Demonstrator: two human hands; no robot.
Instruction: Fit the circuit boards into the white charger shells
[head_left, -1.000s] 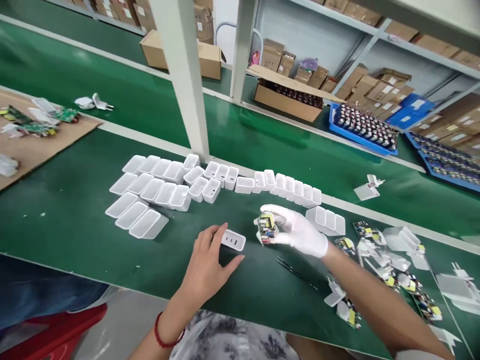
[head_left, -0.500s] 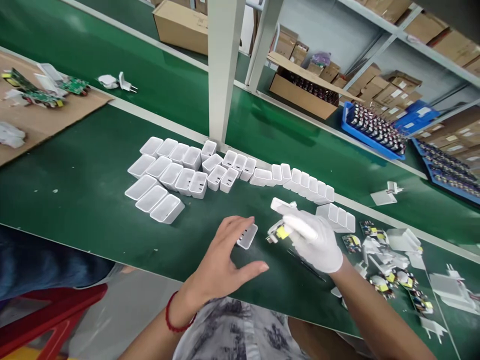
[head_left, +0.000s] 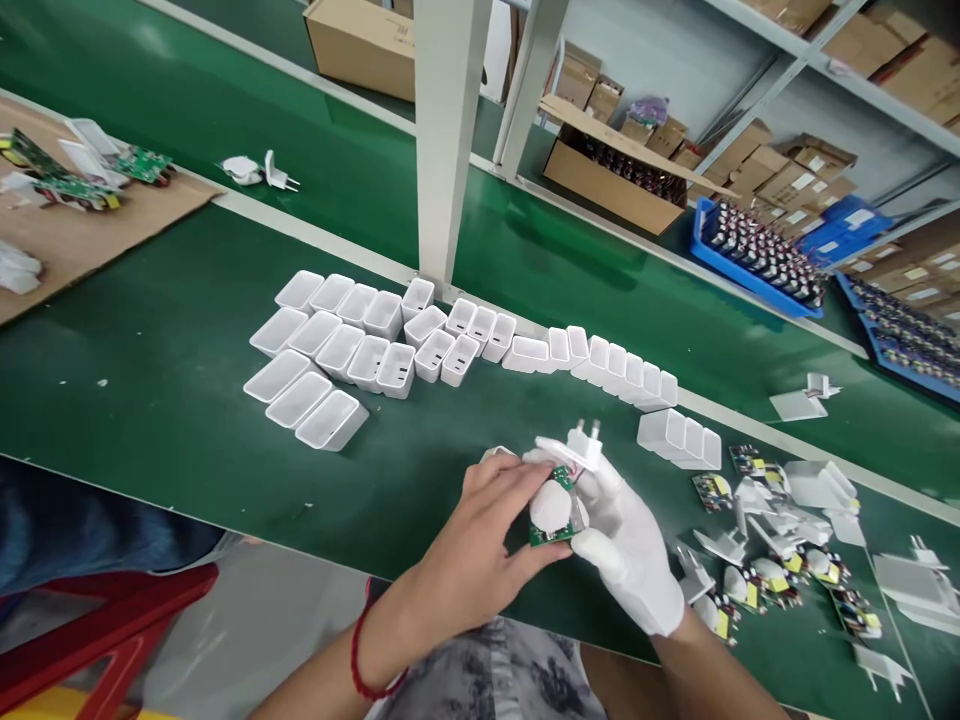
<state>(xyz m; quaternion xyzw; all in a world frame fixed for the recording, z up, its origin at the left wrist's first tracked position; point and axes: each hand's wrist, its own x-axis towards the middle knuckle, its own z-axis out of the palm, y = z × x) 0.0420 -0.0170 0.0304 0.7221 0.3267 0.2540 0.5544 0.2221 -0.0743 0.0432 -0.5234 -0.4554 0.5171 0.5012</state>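
Green worktop [head_left: 187, 400] spreads across most of my view, with a pale post [head_left: 446, 150] rising from its far edge and shelves of cartons beyond. I have both hands on one circuit board [head_left: 555, 512], held up just above the near side of the worktop, its round white disc facing me. On my left hand [head_left: 484, 530], bare, thumb and fingers pinch the board's left side. My right hand [head_left: 626, 540], in a white glove, curls around its right side, thumb at the lower corner; I cannot tell how its hidden fingers close behind. A white plug [head_left: 585, 448] sits at the upper end of the board, prongs up, against the glove.

My left fingers mostly hide a white case [head_left: 497, 454] behind them. Farther off, open white boxes [head_left: 341, 350] stand in rows at left, and more line up toward the right. Beside my right forearm lies a crowded pile of loose boards [head_left: 772, 575] and plugs.
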